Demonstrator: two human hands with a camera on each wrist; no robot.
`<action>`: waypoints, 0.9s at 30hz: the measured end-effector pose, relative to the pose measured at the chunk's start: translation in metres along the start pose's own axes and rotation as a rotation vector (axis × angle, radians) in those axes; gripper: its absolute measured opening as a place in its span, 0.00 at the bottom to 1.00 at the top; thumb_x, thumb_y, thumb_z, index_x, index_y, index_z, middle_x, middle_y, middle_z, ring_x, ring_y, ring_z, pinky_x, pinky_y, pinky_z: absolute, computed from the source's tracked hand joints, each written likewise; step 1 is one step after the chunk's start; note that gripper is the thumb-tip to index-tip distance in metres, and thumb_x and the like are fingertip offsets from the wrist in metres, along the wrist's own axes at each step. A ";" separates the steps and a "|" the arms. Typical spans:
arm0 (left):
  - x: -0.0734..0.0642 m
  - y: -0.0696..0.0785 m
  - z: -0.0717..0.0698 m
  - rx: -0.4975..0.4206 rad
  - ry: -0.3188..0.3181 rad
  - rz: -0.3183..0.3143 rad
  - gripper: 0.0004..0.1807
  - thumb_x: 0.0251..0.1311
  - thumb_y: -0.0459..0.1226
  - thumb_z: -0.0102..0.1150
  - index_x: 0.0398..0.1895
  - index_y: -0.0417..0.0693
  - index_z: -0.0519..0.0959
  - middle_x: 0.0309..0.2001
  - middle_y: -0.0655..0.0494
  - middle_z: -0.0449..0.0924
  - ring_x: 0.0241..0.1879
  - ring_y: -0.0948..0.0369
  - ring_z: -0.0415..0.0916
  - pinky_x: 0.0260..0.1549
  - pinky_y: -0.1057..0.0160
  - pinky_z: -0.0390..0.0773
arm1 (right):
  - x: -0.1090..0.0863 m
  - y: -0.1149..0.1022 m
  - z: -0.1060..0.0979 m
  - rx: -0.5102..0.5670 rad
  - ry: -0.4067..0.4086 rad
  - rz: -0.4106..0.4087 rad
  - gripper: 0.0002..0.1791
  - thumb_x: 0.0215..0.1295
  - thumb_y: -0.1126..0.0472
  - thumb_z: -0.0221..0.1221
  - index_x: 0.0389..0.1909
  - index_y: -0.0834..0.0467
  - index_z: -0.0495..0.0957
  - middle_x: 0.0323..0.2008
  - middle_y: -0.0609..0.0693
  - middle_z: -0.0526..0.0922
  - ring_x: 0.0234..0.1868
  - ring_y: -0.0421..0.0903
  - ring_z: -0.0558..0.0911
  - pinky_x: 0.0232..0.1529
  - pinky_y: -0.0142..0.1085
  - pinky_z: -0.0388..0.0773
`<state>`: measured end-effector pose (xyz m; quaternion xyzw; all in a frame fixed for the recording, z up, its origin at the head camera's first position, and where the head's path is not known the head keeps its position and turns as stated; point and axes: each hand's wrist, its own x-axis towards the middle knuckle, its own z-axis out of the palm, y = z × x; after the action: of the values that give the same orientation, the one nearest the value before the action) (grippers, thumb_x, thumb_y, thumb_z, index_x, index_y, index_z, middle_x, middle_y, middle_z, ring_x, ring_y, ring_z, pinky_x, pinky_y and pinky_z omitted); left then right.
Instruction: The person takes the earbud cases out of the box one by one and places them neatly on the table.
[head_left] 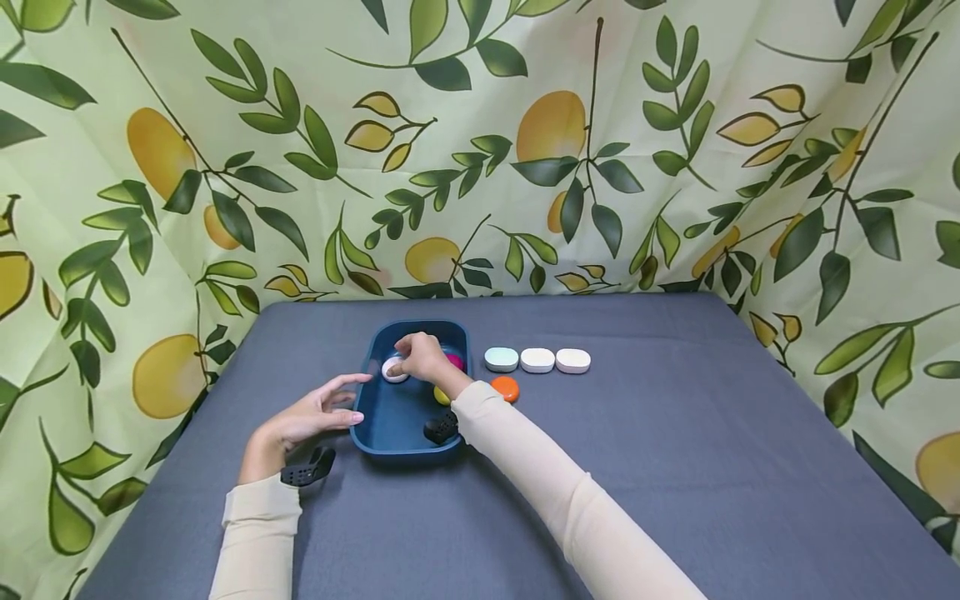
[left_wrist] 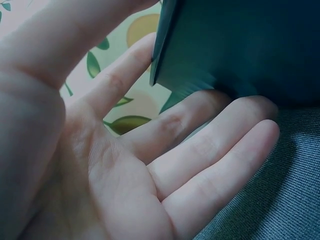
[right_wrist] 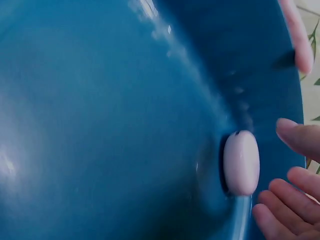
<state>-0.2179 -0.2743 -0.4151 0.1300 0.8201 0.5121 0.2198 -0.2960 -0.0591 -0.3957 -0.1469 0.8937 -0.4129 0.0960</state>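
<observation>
Presently, right hand [head_left: 426, 360] loosely spread inside the blue tray [head_left: 397, 425], thumb and fingers apart, just beside a pale piece [right_wrist: 242, 163] near the tray's left wall; left hand [head_left: 311, 415] spread, fingertips at that wall's outside. Yellow piece [head_left: 441, 396] also in tray. On the surface [head_left: 675, 467], to the tray's right: orange disc [head_left: 506, 388], three oval pieces [head_left: 537, 360] in a row

From where I stand, room type cannot be determined: a screened tabletop station, shown by a pale, leaf-and-fruit-printed fabric curtain [head_left: 480, 187] hung behind a grey-blue, cloth-covered table [head_left: 675, 450].
</observation>
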 end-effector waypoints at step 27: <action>0.000 -0.001 0.000 -0.003 -0.006 0.018 0.39 0.63 0.42 0.59 0.74 0.50 0.53 0.73 0.31 0.51 0.71 0.34 0.53 0.62 0.39 0.70 | 0.010 0.003 0.014 -0.336 -0.098 -0.061 0.26 0.57 0.62 0.68 0.58 0.60 0.77 0.56 0.55 0.82 0.52 0.48 0.79 0.59 0.36 0.78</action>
<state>-0.2180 -0.2745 -0.4158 0.1388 0.8173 0.5151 0.2179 -0.3022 -0.0701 -0.4076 -0.2078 0.9395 -0.2529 0.1012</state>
